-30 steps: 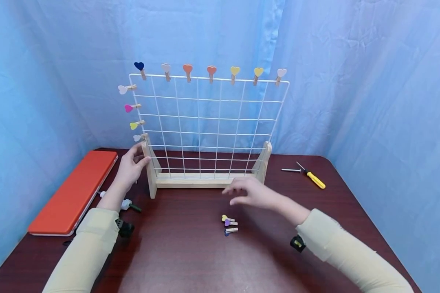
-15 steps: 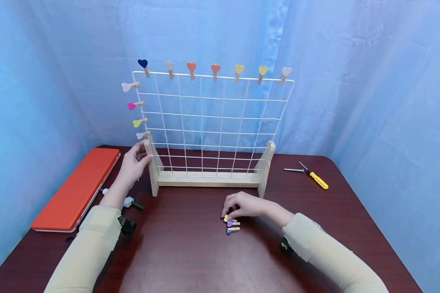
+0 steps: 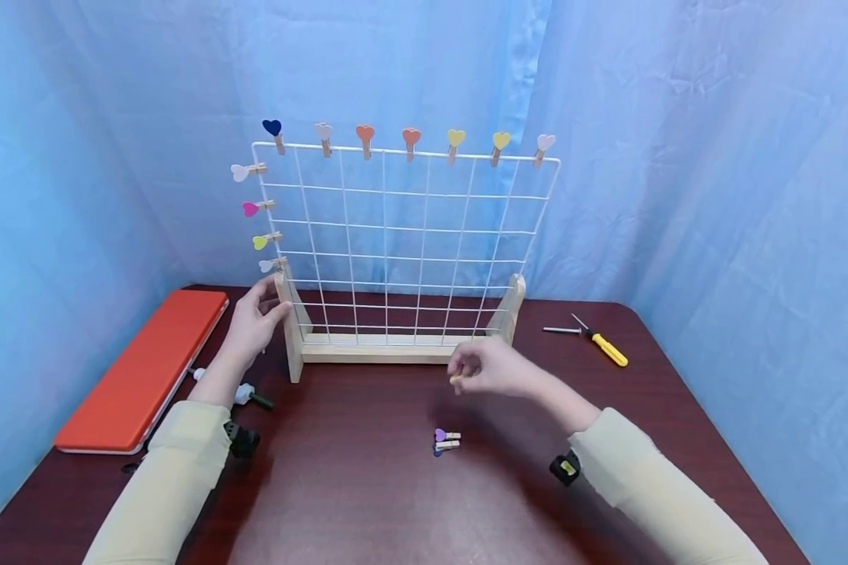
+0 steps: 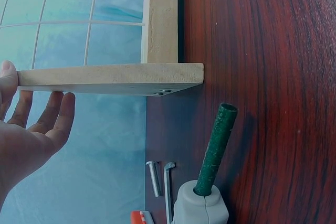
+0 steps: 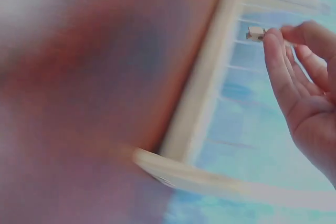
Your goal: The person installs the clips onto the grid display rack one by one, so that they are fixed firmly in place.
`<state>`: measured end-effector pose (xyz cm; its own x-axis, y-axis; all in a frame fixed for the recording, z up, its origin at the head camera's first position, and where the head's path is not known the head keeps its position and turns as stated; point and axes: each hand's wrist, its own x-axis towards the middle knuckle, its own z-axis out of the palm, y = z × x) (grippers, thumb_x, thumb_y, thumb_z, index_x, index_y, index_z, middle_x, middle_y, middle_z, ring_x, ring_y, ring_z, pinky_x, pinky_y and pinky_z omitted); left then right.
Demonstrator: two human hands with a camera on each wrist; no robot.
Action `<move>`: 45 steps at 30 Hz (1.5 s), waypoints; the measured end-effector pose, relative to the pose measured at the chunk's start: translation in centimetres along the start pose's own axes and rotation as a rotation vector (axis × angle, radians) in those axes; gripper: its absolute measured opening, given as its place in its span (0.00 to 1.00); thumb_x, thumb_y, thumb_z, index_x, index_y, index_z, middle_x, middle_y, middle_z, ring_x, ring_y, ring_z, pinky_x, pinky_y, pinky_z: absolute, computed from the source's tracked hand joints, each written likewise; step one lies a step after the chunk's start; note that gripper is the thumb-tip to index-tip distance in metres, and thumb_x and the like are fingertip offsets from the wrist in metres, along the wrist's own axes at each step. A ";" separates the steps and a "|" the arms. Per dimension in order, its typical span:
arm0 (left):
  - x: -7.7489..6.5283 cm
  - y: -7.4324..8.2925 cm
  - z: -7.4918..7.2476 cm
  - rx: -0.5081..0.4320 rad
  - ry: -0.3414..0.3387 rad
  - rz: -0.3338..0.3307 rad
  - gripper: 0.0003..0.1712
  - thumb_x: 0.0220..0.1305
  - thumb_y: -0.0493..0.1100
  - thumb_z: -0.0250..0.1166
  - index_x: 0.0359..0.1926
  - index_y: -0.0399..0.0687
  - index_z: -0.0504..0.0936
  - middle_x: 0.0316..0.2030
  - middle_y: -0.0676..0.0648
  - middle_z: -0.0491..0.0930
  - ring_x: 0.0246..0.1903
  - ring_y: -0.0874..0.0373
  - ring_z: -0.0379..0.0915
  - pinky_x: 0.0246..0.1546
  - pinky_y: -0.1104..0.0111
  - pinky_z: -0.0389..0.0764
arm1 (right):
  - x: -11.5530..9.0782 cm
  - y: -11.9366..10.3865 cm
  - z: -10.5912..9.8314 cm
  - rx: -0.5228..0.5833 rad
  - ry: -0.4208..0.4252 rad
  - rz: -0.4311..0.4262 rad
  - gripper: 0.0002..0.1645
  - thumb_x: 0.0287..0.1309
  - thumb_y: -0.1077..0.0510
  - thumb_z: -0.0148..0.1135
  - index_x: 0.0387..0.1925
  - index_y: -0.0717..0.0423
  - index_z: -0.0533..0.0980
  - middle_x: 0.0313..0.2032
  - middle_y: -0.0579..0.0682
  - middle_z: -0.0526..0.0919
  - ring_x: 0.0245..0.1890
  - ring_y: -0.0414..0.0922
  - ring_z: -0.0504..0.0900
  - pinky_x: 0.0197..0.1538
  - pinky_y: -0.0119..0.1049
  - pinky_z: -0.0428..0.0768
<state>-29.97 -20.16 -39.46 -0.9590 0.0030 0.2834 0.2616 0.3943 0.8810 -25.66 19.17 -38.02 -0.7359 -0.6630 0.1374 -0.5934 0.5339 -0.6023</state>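
Note:
My left hand point(image 3: 250, 322) holds the left wooden upright point(image 4: 105, 73) of a stand, thumb on one side and fingers on the other. The stand bears a white wire grid point(image 3: 424, 230). Heart-topped mini clothespins line its top edge, from a dark blue one point(image 3: 272, 129) to a pale one point(image 3: 545, 144), and several more run down its left side. In front of the base bar point(image 3: 374, 355), my right hand point(image 3: 495, 366) pinches a small wooden clothespin point(image 5: 255, 33) with a yellow heart, mostly hidden by the fingers. On the table lie a purple-heart clothespin point(image 3: 441, 435) and a dark blue one point(image 3: 447, 445).
At the left lies a long red case point(image 3: 144, 369), with a white tool with a green rod point(image 4: 212, 150) beside it. Behind that are a bolt point(image 4: 153, 178) and a hex key point(image 4: 168, 192). Far right are a yellow-handled screwdriver point(image 3: 609, 350) and another bolt point(image 3: 561, 330).
My right hand went down to the loose clothespins, took the yellow-heart one and lifted it towards the stand. The left hand stays on the upright.

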 end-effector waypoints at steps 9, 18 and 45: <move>0.1 0.2 0.0 0.000 0.014 0.019 0.35 0.63 0.43 0.54 0.67 0.45 0.51 0.57 0.35 0.63 0.57 0.42 0.62 0.51 0.52 0.70 | -2.2 -7.2 -9.5 0.099 0.588 0.002 0.04 0.47 0.67 0.63 0.28 0.64 0.77 0.26 0.57 0.83 0.25 0.44 0.83 0.28 0.29 0.79; -0.1 0.3 0.1 -0.004 0.009 -0.001 0.36 0.63 0.44 0.54 0.68 0.46 0.50 0.58 0.35 0.61 0.58 0.42 0.61 0.51 0.52 0.70 | -1.2 -7.8 -14.3 0.342 1.261 -0.080 0.12 0.41 0.61 0.70 0.30 0.64 0.81 0.25 0.46 0.80 0.23 0.40 0.70 0.25 0.26 0.68; -0.1 0.3 0.0 0.012 0.016 0.001 0.36 0.62 0.44 0.55 0.67 0.46 0.50 0.58 0.35 0.62 0.57 0.42 0.61 0.51 0.52 0.70 | 1.5 -6.0 -14.1 0.274 1.448 -0.078 0.14 0.42 0.55 0.70 0.33 0.55 0.82 0.32 0.50 0.81 0.31 0.42 0.71 0.26 0.29 0.64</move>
<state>-29.82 -20.00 -39.25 -0.9569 -0.0117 0.2901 0.2606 0.4055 0.8761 -27.77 22.40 -23.13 -0.4807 0.4936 0.7248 -0.6882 0.2998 -0.6606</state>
